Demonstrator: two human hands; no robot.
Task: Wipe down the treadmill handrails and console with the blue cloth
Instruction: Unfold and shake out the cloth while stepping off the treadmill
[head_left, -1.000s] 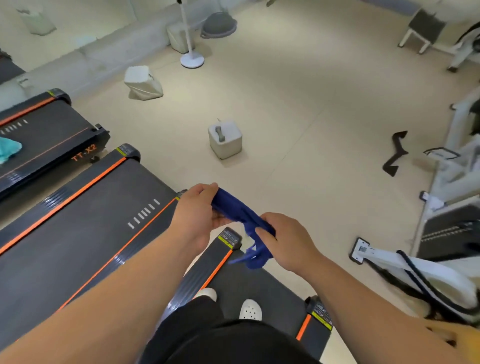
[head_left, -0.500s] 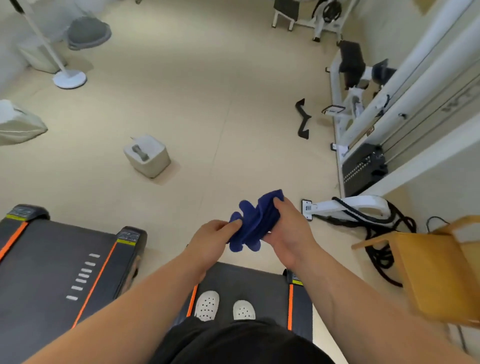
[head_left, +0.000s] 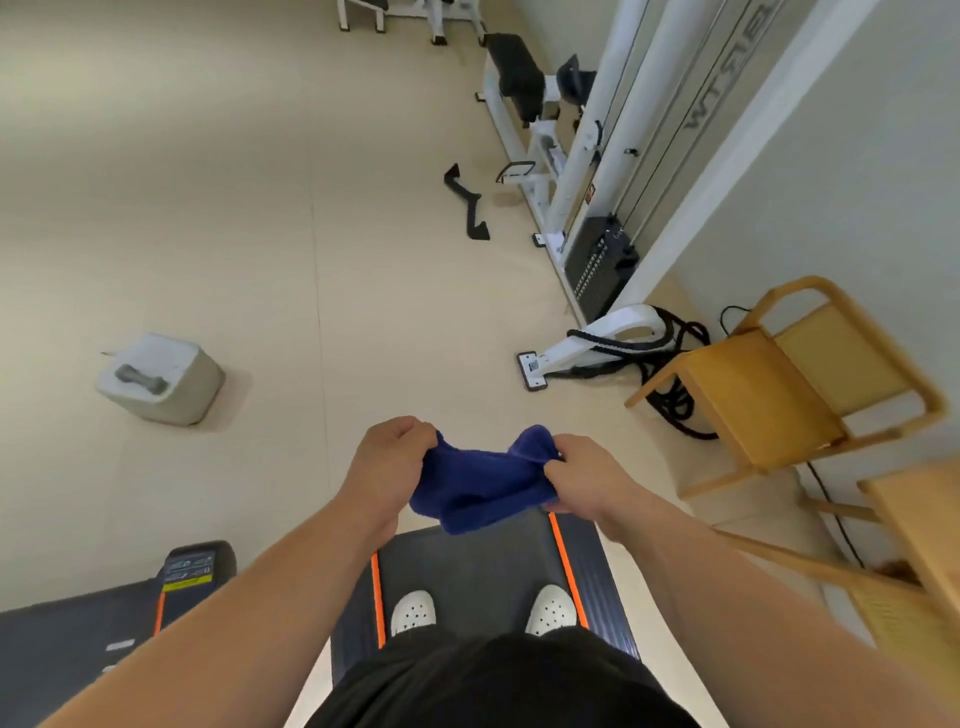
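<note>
A dark blue cloth (head_left: 480, 480) is stretched between both hands at waist height, sagging in the middle. My left hand (head_left: 387, 462) grips its left end and my right hand (head_left: 584, 475) grips its right end. Below them lies the black treadmill belt (head_left: 483, 566) with orange side stripes, and two white shoes stand on it. No handrails or console show in this view.
A second treadmill deck (head_left: 104, 623) lies at the lower left. A grey box with a dumbbell (head_left: 158, 379) sits on the beige floor. A white cable machine (head_left: 587, 197), coiled black ropes (head_left: 670, 364), a black handle (head_left: 467, 205) and wooden chairs (head_left: 779, 395) stand at the right.
The view has swung right, away from the neighbouring treadmills and towards the cable machine and chairs. The bunched cloth has been pulled out wider between the two hands.
</note>
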